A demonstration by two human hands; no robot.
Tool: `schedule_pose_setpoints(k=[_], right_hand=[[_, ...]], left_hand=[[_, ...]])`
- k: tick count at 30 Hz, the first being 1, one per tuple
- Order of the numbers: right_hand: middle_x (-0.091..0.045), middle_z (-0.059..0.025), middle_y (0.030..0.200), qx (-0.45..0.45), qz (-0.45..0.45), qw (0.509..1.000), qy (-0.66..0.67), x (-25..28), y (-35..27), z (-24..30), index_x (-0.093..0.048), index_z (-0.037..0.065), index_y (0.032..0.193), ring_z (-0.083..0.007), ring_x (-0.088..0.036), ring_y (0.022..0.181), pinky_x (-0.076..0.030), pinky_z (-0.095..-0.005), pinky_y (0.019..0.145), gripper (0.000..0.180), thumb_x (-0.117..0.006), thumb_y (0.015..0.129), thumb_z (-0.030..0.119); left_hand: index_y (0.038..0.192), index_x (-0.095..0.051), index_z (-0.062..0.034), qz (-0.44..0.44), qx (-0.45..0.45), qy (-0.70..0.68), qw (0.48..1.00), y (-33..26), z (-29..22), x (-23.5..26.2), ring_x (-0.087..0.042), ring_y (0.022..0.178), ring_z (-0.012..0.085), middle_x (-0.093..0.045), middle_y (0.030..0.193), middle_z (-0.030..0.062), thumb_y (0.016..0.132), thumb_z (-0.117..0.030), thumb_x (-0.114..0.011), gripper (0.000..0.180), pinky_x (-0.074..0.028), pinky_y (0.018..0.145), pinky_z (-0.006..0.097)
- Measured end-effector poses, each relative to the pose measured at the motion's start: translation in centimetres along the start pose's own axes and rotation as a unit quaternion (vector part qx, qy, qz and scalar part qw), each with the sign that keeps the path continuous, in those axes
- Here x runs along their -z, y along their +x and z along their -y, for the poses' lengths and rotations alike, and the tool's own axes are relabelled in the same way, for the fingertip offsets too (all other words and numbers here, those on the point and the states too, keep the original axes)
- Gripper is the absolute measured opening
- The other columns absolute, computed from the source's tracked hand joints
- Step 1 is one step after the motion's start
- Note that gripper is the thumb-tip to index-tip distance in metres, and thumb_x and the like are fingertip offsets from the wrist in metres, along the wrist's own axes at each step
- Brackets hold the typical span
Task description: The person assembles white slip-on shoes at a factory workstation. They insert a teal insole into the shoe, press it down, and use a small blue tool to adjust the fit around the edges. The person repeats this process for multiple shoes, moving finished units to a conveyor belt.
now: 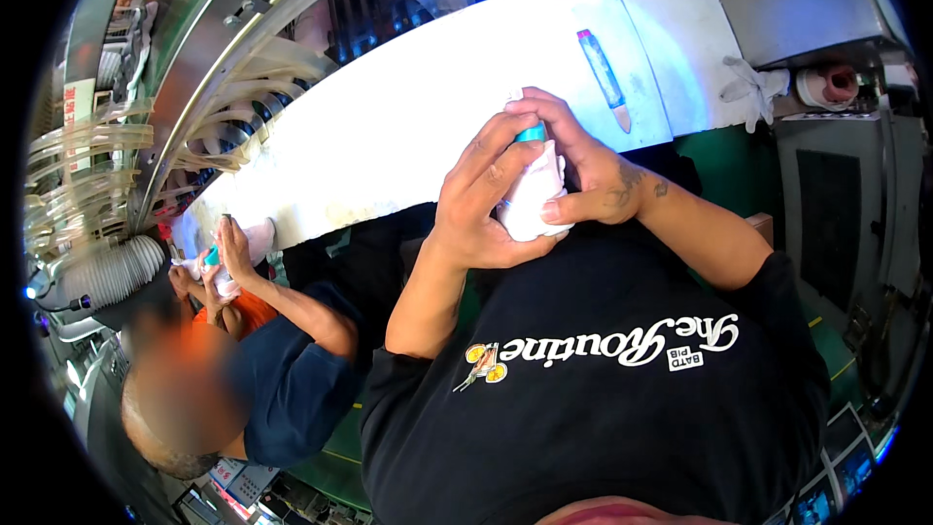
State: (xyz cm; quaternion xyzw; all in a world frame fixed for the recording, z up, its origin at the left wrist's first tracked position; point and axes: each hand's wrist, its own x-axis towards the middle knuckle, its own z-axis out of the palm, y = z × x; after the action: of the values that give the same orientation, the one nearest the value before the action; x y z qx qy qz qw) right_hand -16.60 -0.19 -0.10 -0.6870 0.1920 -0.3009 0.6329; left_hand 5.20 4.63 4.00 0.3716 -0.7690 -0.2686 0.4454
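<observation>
A white, rounded, moulded piece (533, 199) with a teal band (531, 133) near its top is held in front of my chest, over the near edge of the white table. My left hand (476, 196) wraps round its left side and underside, fingers reaching up to the teal part. My right hand (591, 170) grips it from the right, its thumb pressed on the white front and its fingers curled over the top. The fingers hide part of the piece, so its exact kind cannot be told.
On the white table (389, 126) lies a blue-handled knife (604, 73) with a short pointed blade. A pale glove (748, 89) hangs over the right end, near a pinkish roll-shaped thing (834, 86). At left, a co-worker's hands (229, 253) hold a similar white-and-teal piece. Clear hoses (243, 97) line the far left.
</observation>
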Motion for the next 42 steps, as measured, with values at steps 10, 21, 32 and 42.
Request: schedule_pose_setpoints(k=[10,21,32,42], right_hand=[[-0.024,-0.0215,0.167,-0.037,-0.023,0.995,-0.093,-1.0,0.1,2.1,-0.021,0.011,0.167,-0.0418,-0.034,0.156,-0.036,-0.0527,0.126,0.111,-0.087,0.081,0.033],[-0.057,-0.017,0.136,0.198,-0.12,0.938,-0.259,-7.2,-0.3,0.1,-0.063,0.003,0.141,-0.0379,-0.057,0.133,-0.05,-0.0475,0.114,0.072,-0.091,0.076,0.014],[-0.061,-0.0138,0.102,0.244,-0.088,0.931,-0.257,-7.7,1.6,-1.3,-0.062,0.006,0.103,-0.0354,-0.062,0.099,-0.048,-0.0458,0.085,0.034,-0.082,0.078,0.017],[-0.061,-0.0087,0.124,0.178,-0.195,0.941,-0.213,-8.0,1.6,-2.6,-0.069,0.009,0.127,-0.0284,-0.061,0.114,-0.051,-0.0434,0.099,0.063,-0.097,0.071,0.021]], left_hand=[[0.135,-0.068,-0.0025,-0.003,-0.011,0.017,1.0,-0.7,-0.5,-0.6,-0.063,0.139,0.0475,-0.063,0.149,0.0253,0.058,-0.018,-0.099,0.084,-0.054,0.112,0.052],[0.151,-0.056,-0.0051,0.035,0.103,0.244,0.964,-4.4,-5.1,5.9,-0.059,0.138,0.0467,-0.047,0.156,0.0296,0.07,-0.021,-0.095,0.092,-0.056,0.107,0.052],[0.132,-0.071,-0.0095,0.045,0.152,0.293,0.943,-4.3,-6.1,5.5,-0.075,0.112,0.0386,-0.055,0.152,0.0216,0.057,-0.033,-0.107,0.087,-0.067,0.085,0.046],[0.124,-0.073,-0.0048,-0.004,0.119,0.268,0.956,-6.1,-4.7,6.3,-0.069,0.128,0.0422,-0.059,0.147,0.0259,0.058,-0.028,-0.107,0.077,-0.062,0.097,0.049]])
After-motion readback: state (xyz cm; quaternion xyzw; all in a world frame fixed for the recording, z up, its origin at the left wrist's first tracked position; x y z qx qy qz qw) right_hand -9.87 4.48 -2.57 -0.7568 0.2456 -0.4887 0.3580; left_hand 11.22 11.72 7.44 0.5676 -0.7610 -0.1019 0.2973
